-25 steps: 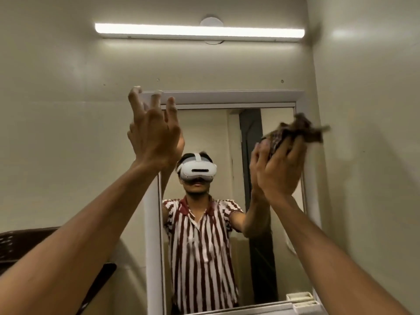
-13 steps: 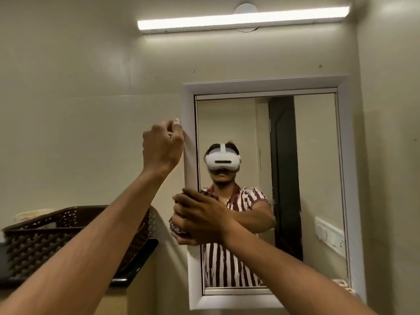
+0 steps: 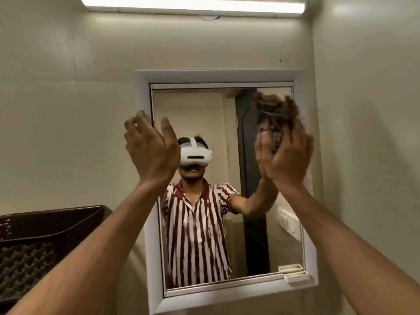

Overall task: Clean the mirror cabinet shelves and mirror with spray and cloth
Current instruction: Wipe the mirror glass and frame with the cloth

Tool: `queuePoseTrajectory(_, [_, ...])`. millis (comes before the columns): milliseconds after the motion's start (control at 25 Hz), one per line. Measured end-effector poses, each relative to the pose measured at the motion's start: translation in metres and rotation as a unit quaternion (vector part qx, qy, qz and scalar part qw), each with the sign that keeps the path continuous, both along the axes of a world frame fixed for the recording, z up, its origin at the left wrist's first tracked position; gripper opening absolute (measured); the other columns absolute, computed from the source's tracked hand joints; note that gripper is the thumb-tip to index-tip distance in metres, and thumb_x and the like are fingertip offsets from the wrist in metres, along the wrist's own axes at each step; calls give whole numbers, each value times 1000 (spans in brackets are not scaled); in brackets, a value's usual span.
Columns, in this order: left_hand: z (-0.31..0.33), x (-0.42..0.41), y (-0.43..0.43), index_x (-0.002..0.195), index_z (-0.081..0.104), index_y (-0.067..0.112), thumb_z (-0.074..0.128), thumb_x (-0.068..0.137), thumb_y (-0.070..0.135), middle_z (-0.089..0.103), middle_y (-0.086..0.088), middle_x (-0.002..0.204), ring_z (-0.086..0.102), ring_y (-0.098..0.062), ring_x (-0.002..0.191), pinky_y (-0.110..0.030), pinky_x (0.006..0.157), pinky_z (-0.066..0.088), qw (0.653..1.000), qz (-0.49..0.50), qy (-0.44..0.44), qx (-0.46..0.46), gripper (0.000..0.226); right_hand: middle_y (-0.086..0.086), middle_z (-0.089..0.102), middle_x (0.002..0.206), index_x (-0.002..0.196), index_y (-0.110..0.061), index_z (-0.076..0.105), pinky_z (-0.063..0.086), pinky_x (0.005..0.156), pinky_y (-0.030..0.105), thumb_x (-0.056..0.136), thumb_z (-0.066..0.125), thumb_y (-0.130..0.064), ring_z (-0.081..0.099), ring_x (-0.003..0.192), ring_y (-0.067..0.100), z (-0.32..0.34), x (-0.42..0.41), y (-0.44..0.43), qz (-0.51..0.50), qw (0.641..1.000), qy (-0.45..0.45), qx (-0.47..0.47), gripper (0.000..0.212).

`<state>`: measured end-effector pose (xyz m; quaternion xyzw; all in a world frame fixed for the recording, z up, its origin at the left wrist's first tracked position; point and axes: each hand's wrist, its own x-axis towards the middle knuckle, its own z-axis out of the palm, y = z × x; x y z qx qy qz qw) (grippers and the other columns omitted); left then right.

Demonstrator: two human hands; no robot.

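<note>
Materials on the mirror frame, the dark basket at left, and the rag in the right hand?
Mirror frame: white, smooth, faint sheen; likely plastic or painted wood. Basket: dark brown moulded plastic, judging by its perforated lattice wall. Rag: soft fabric, brownish check, bunched up; blurred, so the fibre is unclear.

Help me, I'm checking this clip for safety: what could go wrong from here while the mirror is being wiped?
1. The right hand holds a bunched cloth, blurred by motion, at the upper right of the mirror. A fast downward sweep might knock the small white tray at the lower right corner of the frame.
2. The left hand is beside the frame's left edge, gripping nothing. Hard pressure could perhaps swing the mirror open.
</note>
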<state>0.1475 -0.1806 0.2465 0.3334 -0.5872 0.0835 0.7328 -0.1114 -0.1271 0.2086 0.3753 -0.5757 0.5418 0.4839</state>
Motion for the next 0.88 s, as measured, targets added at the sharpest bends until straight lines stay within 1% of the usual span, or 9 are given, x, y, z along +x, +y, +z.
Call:
queuePoseTrajectory(120, [3, -6, 2, 135, 41, 7, 38, 100, 43, 47, -14, 132, 49, -26, 114, -39, 96, 39, 998, -2, 64, 4, 50, 17, 44, 146, 144, -10, 42, 34, 111, 45, 99, 37, -54, 43, 131, 32, -73, -6, 9, -20, 991, -129, -22, 63])
queuePoseTrajectory(200, [4, -4, 3, 135, 40, 8, 36, 101, 42, 49, -13, 133, 52, -25, 113, -39, 95, 44, 997, -13, 72, 2, 49, 22, 44, 143, 143, -5, 41, 40, 103, 45, 99, 37, -55, 47, 125, 36, -104, 6, 11, 23, 966, -252, -46, 67])
queuePoseTrajectory(280, [4, 6, 4, 134, 40, 8, 36, 101, 40, 53, -13, 130, 56, -24, 110, -35, 89, 46, 997, -19, 68, -2, 46, 22, 48, 139, 138, -4, 44, 42, 101, 46, 98, 32, -59, 49, 123, 37, -92, 11, 11, 84, 929, -353, -64, 69])
queuePoseTrajectory(360, [6, 13, 3, 130, 41, 8, 37, 100, 40, 57, -13, 126, 59, -24, 107, -36, 86, 48, 998, -38, 57, -7, 44, 21, 46, 141, 138, -4, 44, 39, 105, 45, 97, 30, -62, 46, 127, 36, -60, 11, 9, 96, 916, -383, -76, 72])
queuePoseTrajectory(520, [3, 25, 1, 128, 43, 11, 38, 99, 40, 61, -10, 118, 61, -21, 99, -42, 86, 51, 996, -78, 52, -8, 41, 25, 30, 152, 143, 1, 36, 26, 116, 45, 93, 20, -70, 33, 139, 38, -37, 29, -1, 42, 948, -304, -88, 88])
queuePoseTrajectory(600, [1, 25, 1, 127, 44, 11, 38, 99, 40, 61, -8, 116, 59, -18, 95, -40, 85, 52, 995, -82, 52, -7, 41, 28, 29, 152, 144, -2, 37, 23, 119, 47, 93, 13, -72, 31, 140, 40, -45, 41, -6, 33, 970, -230, -65, 90])
queuePoseTrajectory(720, [-1, 23, 3, 126, 44, 11, 39, 98, 40, 61, -7, 113, 59, -17, 94, -35, 81, 52, 995, -93, 48, -4, 40, 26, 38, 149, 138, -8, 48, 20, 119, 51, 98, 36, -59, 33, 139, 36, -50, 82, -26, 40, 999, -9, -4, 66])
queuePoseTrajectory(800, [-1, 26, 4, 125, 46, 11, 41, 100, 35, 60, -4, 111, 59, -15, 96, -22, 80, 49, 991, -123, 53, 13, 35, 18, 46, 147, 127, -10, 56, 17, 120, 50, 97, 52, -43, 36, 139, 31, -54, 136, -41, 107, 982, 148, 39, 44])
queuePoseTrajectory(880, [-4, 33, 6, 124, 48, 11, 42, 102, 29, 60, -2, 111, 57, -12, 96, -8, 77, 42, 983, -161, 72, 47, 29, 10, 55, 139, 123, -14, 57, 23, 116, 53, 95, 56, -34, 45, 134, 27, -71, 187, -52, 178, 945, 259, 91, 35])
